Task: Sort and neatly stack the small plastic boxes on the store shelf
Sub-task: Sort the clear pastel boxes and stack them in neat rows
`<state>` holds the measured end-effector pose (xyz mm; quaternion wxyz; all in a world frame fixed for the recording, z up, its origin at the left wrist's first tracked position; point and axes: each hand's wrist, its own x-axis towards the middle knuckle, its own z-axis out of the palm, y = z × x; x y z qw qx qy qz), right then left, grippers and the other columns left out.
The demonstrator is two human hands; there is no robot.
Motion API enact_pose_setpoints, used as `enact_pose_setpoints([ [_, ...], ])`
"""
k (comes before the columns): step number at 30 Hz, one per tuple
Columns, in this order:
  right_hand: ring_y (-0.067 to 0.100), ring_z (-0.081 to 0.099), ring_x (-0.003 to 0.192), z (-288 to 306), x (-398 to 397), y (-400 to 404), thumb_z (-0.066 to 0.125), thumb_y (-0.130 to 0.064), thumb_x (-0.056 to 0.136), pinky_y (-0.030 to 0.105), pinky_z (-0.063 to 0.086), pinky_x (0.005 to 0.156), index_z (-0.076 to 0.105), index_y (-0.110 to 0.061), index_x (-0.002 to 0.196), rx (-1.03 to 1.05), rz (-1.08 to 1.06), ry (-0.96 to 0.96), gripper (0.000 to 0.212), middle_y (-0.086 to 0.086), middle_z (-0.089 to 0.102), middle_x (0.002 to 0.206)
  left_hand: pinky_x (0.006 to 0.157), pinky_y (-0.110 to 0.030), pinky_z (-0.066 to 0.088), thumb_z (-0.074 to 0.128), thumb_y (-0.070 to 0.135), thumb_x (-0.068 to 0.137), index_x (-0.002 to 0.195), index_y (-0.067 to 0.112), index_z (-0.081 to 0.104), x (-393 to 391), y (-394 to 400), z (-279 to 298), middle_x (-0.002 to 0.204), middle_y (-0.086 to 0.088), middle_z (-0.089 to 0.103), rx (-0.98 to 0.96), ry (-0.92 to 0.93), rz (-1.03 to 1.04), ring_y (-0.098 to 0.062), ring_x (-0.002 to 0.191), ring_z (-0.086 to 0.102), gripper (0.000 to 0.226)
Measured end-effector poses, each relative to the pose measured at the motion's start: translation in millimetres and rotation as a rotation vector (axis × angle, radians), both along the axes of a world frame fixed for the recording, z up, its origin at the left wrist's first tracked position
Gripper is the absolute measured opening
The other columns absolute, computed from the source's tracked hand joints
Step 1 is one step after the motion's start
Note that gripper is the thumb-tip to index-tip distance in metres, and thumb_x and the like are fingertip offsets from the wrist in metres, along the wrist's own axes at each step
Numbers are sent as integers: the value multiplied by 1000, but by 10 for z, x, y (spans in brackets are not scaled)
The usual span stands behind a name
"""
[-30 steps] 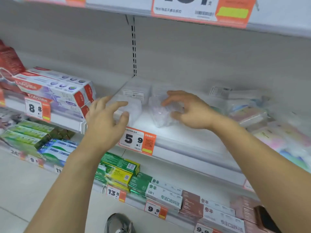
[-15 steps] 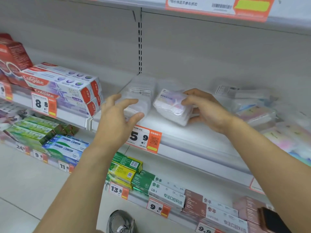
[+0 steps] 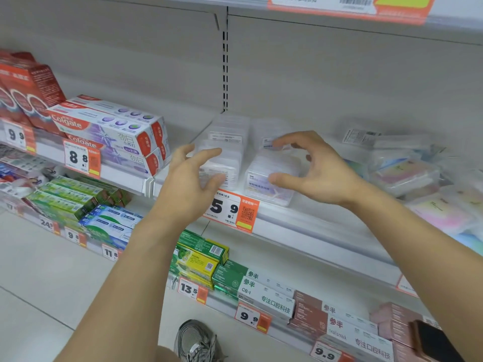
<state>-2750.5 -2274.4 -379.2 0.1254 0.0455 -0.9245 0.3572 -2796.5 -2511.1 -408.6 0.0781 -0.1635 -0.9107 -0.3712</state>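
Note:
Two rows of small clear plastic boxes stand side by side on the white shelf. The left row runs back to the wall. The right row's front box, with a pale purple label, rests at the shelf's front edge. My left hand is open, thumb and fingers spread just in front of the left row's front box. My right hand is open too, curved around the right side of the purple-labelled box, with the fingertips above it and the thumb at its side.
A loose pile of pastel-coloured plastic boxes lies to the right on the same shelf. Colgate cartons fill the neighbouring bay on the left. An orange 5.9 price tag hangs on the shelf edge. Toothpaste boxes line the lower shelf.
My right hand carried the purple-labelled box forward, set it down at the shelf front and let go. My left hand stayed in front of the left row.

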Motion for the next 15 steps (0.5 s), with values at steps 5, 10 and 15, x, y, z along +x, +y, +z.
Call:
enact_pose_setpoints([
  [5,11,55,116,204,-239,-330,74,-38,81,26,43,100,54,-26,129,177,58,64,53,0,56,128,92,-16,37,72,16,85,121,26,67,-80,67,-40,139,-3,53,165,59,123,-18,123,52,38],
  [10,15,62,106,441,-465,-572,58,-58,87,30,48,96,51,-29,127,-144,-183,-53,50,-3,56,124,106,-36,43,76,16,82,117,29,69,-48,48,18,138,0,55,469,211,145,-10,127,50,38],
  [15,32,75,73,555,-399,-590,65,-51,88,45,63,67,53,-11,130,-560,-80,-364,59,14,64,115,105,-32,46,77,4,79,129,19,60,88,85,183,139,-2,48,635,230,-96,-5,128,48,55],
])
